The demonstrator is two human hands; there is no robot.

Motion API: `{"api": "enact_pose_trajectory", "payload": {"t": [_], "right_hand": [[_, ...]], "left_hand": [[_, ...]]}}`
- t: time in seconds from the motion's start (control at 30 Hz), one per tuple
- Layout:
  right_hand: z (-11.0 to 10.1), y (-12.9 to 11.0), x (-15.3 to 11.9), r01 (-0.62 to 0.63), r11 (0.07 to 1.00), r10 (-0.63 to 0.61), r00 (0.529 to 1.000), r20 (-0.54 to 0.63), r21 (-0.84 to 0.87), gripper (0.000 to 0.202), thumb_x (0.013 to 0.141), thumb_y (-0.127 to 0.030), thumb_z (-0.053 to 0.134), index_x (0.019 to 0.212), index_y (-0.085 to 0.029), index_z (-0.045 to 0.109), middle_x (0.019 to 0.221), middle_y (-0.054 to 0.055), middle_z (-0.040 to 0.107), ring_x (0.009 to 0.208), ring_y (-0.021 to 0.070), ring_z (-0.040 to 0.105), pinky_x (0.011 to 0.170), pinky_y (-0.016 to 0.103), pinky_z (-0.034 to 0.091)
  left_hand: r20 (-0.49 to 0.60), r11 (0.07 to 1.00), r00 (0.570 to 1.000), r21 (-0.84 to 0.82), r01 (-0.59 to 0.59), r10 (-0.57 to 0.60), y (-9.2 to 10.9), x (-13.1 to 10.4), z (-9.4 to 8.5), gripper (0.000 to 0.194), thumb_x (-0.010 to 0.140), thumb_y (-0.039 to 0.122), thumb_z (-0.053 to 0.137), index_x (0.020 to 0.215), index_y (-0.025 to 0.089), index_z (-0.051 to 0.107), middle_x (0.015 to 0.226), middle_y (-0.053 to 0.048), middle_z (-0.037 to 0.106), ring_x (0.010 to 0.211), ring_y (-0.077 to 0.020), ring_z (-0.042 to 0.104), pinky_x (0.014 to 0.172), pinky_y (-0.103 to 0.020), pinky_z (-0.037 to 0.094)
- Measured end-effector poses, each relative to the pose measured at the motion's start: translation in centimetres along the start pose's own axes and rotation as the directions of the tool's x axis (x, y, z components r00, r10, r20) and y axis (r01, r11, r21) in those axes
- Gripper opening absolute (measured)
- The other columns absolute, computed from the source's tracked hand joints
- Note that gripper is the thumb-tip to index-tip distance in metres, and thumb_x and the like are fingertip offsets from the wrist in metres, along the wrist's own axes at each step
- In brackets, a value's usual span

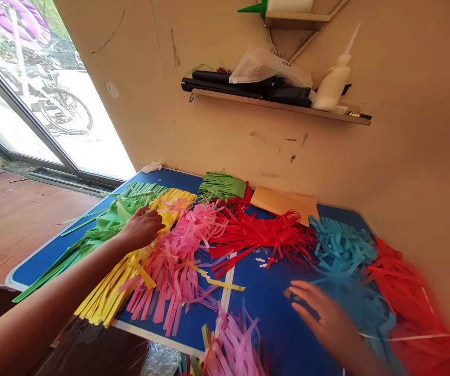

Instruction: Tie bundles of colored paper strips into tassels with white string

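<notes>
Over the yellow fringed paper strips [111,287], at the edge of the green strips [107,224], is my left hand [144,228], its fingers curled down; whatever they grip is hidden. Pink strips [196,230] lie just right of it. My right hand [317,310] hovers over the blue table, fingers spread and slightly blurred, holding nothing. It is nearest to the light blue strips [344,248]. Red strips [264,235] lie behind it, and a lilac-pink bunch [238,344] is at the table's front edge.
Against the wall lie a green fringed stack [222,185] and an orange paper sheet [283,201]. More red strips [405,287] hang at the right. A wall shelf [280,104] holds a white bottle [332,86]. A glass door [33,120] is at the left.
</notes>
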State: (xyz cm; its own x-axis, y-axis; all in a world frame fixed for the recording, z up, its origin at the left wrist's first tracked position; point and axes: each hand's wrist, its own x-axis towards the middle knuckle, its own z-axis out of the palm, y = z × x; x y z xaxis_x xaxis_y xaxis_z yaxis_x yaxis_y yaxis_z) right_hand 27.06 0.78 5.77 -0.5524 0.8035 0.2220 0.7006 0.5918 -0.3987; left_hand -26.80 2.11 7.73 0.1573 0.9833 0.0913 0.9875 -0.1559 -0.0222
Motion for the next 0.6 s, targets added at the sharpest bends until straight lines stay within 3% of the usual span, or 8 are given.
{"api": "enact_pose_trajectory", "payload": {"t": [0.2, 0.37, 0.47, 0.6], "right_hand": [[0.1, 0.9, -1.1, -0.004, 1.0, 0.004, 1.0, -0.006, -0.002, 0.03, 0.096, -0.045, 0.05, 0.112, -0.033, 0.072, 0.114, 0.005, 0.072, 0.103, 0.0231, 0.071, 0.089, 0.034, 0.061], [0.7, 1.1, -1.2, -0.013, 1.0, 0.013, 1.0, 0.022, 0.002, 0.029, 0.097, -0.044, 0.05, 0.113, -0.032, 0.071, 0.115, 0.004, 0.072, 0.105, 0.0214, 0.07, 0.091, 0.033, 0.06], [1.1, 0.6, -0.8, 0.022, 1.0, -0.022, 0.999, 0.026, 0.004, 0.031, 0.097, -0.045, 0.05, 0.113, -0.029, 0.071, 0.113, 0.005, 0.072, 0.104, 0.0219, 0.07, 0.089, 0.034, 0.06], [1.2, -0.7, 0.4, 0.095, 0.995, -0.096, 0.995, 0.019, 0.021, 0.029, 0.098, -0.042, 0.051, 0.112, -0.026, 0.071, 0.11, 0.006, 0.073, 0.099, 0.0218, 0.071, 0.086, 0.034, 0.06]], "left_hand": [[0.037, 0.998, 0.999, 0.054, 0.023, -0.025, -1.0, 0.1, 0.0, 0.028, 0.089, 0.028, 0.046, 0.077, 0.014, 0.067, 0.083, -0.009, 0.07, 0.097, -0.0236, 0.058, 0.102, -0.043, 0.027], [0.055, 0.999, 0.997, 0.024, 0.044, -0.045, -1.4, -0.4, -0.5, 0.021, 0.082, 0.028, 0.052, 0.073, 0.021, 0.07, 0.084, -0.005, 0.073, 0.097, -0.0232, 0.059, 0.103, -0.042, 0.023], [0.035, 0.992, 0.992, -0.005, 0.124, -0.123, -1.9, -0.8, -0.7, 0.023, 0.081, 0.031, 0.052, 0.079, 0.025, 0.074, 0.092, -0.003, 0.076, 0.094, -0.0224, 0.061, 0.097, -0.04, 0.027], [-0.004, 0.971, 0.973, -0.066, 0.229, -0.23, -2.9, -1.6, -1.1, 0.032, 0.088, 0.039, 0.049, 0.091, 0.02, 0.075, 0.102, -0.003, 0.075, 0.097, -0.0209, 0.059, 0.09, -0.035, 0.034]]}}
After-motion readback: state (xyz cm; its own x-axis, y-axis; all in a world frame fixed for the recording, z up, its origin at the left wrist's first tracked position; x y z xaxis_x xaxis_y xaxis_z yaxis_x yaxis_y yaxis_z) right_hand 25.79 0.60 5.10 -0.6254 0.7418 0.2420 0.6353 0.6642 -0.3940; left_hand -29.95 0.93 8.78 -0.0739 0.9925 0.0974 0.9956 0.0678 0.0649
